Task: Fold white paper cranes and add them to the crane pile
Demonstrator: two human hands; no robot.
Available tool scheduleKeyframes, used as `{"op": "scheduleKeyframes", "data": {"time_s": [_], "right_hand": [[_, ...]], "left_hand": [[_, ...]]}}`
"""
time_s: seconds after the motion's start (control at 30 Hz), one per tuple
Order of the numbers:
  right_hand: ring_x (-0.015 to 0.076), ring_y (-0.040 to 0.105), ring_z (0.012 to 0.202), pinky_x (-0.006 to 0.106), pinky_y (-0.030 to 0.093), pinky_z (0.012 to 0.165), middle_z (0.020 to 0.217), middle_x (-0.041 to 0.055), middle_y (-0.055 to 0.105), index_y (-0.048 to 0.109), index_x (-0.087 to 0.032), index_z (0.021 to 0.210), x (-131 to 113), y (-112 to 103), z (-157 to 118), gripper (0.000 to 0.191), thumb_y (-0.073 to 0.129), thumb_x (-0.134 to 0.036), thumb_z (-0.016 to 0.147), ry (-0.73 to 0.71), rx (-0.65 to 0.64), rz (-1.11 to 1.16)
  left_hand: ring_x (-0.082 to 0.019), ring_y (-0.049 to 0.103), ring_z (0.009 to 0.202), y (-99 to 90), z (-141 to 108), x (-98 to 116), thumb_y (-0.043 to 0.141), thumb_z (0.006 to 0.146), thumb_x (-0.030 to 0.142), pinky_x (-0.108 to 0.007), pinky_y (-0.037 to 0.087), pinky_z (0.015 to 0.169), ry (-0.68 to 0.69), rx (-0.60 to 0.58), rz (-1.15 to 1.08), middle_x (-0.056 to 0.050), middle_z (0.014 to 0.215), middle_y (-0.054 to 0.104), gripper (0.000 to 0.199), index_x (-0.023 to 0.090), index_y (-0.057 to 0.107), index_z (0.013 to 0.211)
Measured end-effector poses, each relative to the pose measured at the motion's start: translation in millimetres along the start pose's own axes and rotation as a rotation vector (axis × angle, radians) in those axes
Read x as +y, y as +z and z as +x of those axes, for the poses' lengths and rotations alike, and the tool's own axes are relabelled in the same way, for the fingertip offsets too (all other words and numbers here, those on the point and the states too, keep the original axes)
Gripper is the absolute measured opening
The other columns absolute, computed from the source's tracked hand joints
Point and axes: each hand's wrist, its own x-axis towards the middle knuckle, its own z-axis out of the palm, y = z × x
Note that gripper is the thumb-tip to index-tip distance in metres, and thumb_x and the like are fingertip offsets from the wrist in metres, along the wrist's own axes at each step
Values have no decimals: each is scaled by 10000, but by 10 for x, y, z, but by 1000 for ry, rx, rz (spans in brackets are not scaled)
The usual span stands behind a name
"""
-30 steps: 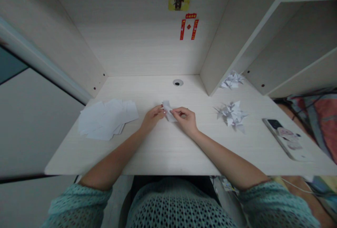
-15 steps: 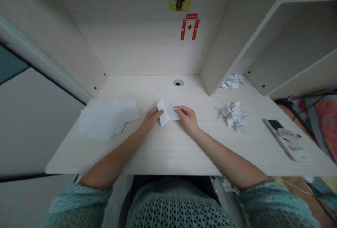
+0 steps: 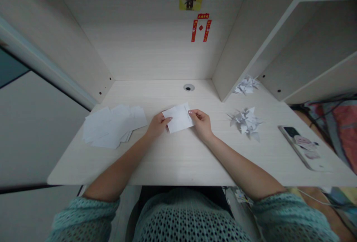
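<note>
A white rectangular paper sheet [image 3: 178, 117] is held flat in the air or just above the desk, spread between both hands. My left hand [image 3: 158, 124] grips its left end between thumb and fingers. My right hand [image 3: 201, 124] pinches its right corner. Left of my hands, a loose pile of white paper sheets [image 3: 111, 126] lies on the pale wood desk [image 3: 178, 160]. Neither hand touches that pile.
To the right are folded white paper figures [image 3: 245, 123], with a second cluster [image 3: 246, 85] by the shelf panel [image 3: 231, 56]. A phone in a patterned case [image 3: 299, 147] lies at the right. The desk has a cable hole [image 3: 189, 87] at the back.
The paper has opened from a narrow folded shape into a flat, wider sheet. My hands have moved apart, the left slightly left and the right toward the right.
</note>
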Motion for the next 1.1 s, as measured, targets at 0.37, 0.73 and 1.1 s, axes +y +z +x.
{"op": "scheduleKeyframes", "data": {"time_s": [0.37,0.73,1.1], "right_hand": [[191,596,978,357,458,885,1109,41,634,663,-254,972,-80,-117,151,240,601,-232,742,-242,-295,34],[184,590,950,274,484,721,1125,60,605,613,-221,827,-95,-64,93,274,762,-337,628,-179,-288,-65],[95,488,517,230,391,543,553,-48,570,527,-197,637,-103,-30,75,299,734,-410,669,3,-69,151]], "left_hand": [[-215,657,747,-90,46,9,713,656,390,-335,504,687,-92,41,-155,-82,875,719,448,131,649,1016],[-183,658,810,-118,73,-13,741,638,368,-259,489,656,-179,-30,-213,-87,986,709,503,149,631,1077],[-191,691,773,-66,-34,109,741,664,388,-295,526,699,-286,-270,-187,-131,1090,691,534,175,613,1136]]}}
